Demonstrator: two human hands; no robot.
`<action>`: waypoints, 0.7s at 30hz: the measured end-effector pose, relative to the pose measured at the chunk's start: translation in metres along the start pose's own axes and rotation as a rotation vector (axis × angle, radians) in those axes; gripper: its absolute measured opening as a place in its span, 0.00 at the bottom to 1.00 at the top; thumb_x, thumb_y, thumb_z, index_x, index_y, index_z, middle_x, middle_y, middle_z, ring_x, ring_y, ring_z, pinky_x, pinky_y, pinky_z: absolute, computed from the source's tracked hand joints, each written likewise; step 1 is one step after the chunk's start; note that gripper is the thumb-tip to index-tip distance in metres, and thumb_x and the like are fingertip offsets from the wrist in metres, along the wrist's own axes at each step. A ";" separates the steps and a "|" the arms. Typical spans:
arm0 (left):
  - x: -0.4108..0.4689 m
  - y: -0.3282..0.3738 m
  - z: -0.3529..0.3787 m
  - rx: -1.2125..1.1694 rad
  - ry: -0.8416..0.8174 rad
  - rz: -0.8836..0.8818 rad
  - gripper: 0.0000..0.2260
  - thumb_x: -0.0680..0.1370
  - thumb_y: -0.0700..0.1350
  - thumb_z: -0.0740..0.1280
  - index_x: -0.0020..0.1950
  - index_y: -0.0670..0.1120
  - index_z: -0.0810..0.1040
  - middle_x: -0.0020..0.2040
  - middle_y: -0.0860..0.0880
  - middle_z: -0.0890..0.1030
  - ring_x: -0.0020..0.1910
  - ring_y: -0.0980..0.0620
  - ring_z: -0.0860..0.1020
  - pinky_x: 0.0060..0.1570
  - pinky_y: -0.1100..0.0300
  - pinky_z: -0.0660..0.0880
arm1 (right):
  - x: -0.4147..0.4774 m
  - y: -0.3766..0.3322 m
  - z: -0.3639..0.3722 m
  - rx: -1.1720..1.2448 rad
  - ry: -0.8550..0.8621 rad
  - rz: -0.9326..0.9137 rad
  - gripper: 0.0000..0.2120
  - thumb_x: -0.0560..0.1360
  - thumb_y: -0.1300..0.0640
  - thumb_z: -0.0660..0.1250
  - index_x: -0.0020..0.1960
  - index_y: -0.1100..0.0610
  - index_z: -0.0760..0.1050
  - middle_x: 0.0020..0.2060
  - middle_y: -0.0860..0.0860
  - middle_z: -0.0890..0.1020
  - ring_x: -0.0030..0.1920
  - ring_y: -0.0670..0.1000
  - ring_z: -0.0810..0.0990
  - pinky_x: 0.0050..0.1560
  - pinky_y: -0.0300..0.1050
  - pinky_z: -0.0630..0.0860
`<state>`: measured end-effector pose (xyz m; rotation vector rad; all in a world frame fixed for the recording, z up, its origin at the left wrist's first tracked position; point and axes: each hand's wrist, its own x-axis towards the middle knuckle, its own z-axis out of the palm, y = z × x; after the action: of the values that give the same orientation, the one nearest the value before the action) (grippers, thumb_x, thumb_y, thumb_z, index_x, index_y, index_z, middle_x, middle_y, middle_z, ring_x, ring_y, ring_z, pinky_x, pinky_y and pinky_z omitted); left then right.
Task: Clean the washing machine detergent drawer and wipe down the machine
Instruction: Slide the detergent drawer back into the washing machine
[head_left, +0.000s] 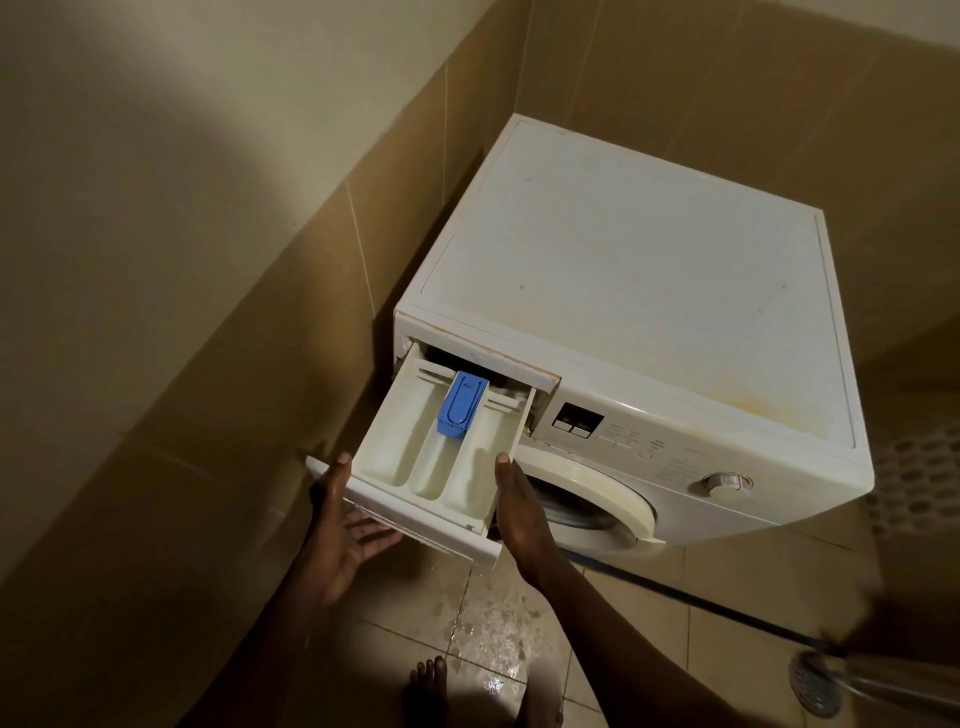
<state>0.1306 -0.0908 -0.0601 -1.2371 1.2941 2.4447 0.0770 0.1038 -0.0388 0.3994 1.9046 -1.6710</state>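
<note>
most of the right hand's (519, 512) fingers are hidden under the detergent drawer (395, 457), so how far they curl cannot be told; only its thumb shows, the tip laid against the rim of the drawer's right wall. the drawer's back end sits inside its slot at the top left of the washing machine (649, 270), and the panel lettering is too blurred to read. a dark blur cuts off the lower right corner beside a floor drain (813, 686). the left hand (340, 535) grips the drawer's front panel at its left end, thumb on top, fingers loosely spread beneath with the tips showing. both forearms reach up from the bottom edge, left palm turned up, right palm facing the drawer's side. a blue insert (460, 405) sits in the middle compartment. a bare foot (428, 675) stands on the wet floor tiles (498, 618).
</note>
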 end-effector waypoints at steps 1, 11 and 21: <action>0.000 0.000 0.001 -0.003 -0.008 -0.001 0.30 0.76 0.60 0.63 0.76 0.52 0.62 0.66 0.34 0.72 0.60 0.33 0.76 0.60 0.35 0.74 | 0.000 -0.001 0.000 0.007 0.006 -0.001 0.21 0.82 0.43 0.50 0.71 0.50 0.65 0.55 0.49 0.77 0.49 0.43 0.77 0.35 0.34 0.74; -0.001 0.000 0.014 0.047 -0.004 -0.002 0.41 0.65 0.66 0.67 0.76 0.55 0.61 0.65 0.35 0.73 0.59 0.34 0.77 0.57 0.33 0.76 | -0.002 -0.001 -0.009 0.041 0.067 -0.018 0.20 0.83 0.48 0.51 0.72 0.54 0.65 0.51 0.47 0.74 0.41 0.34 0.72 0.32 0.25 0.72; 0.002 0.009 0.009 0.008 -0.002 -0.009 0.40 0.66 0.65 0.67 0.75 0.54 0.61 0.66 0.35 0.72 0.61 0.32 0.75 0.61 0.31 0.72 | -0.005 -0.011 0.002 0.040 0.027 0.012 0.21 0.82 0.45 0.51 0.71 0.51 0.65 0.50 0.45 0.77 0.47 0.41 0.77 0.31 0.30 0.74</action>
<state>0.1199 -0.0901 -0.0533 -1.2355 1.2944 2.4316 0.0758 0.1006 -0.0272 0.4502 1.8867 -1.7064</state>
